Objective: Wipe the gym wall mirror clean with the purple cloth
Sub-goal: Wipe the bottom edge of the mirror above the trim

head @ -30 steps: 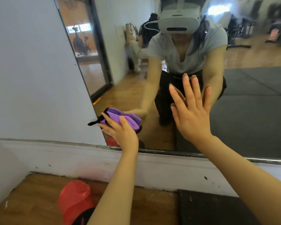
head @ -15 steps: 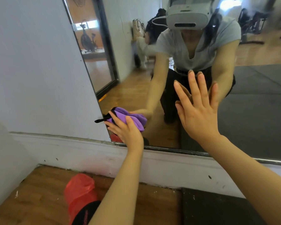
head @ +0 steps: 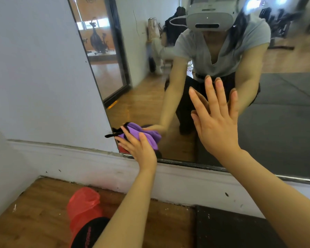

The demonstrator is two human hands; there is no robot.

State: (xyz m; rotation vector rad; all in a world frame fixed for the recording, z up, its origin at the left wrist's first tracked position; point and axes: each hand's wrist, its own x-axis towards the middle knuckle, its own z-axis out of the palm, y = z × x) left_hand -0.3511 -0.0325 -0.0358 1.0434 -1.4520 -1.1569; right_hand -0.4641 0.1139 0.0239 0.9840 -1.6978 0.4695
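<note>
Low at the mirror's bottom-left corner, a person wipes with a cloth.

Down there, the left hand (head: 140,149) presses the bunched purple cloth (head: 141,134) against the mirror (head: 284,122), fingers curled over it, just above the bottom frame. The right hand (head: 216,120) lies flat on the glass, fingers straight and spread, holding nothing. A red plastic bag (head: 82,203) sits on the wood floor (head: 34,212) below; its contents cannot be seen.

A wooden floor (head: 34,221) is running up to the white baseboard (head: 79,167). A dark mat (head: 231,231) is lying on it at right, and a red plastic bag (head: 82,204) is sitting on it near the middle.
</note>
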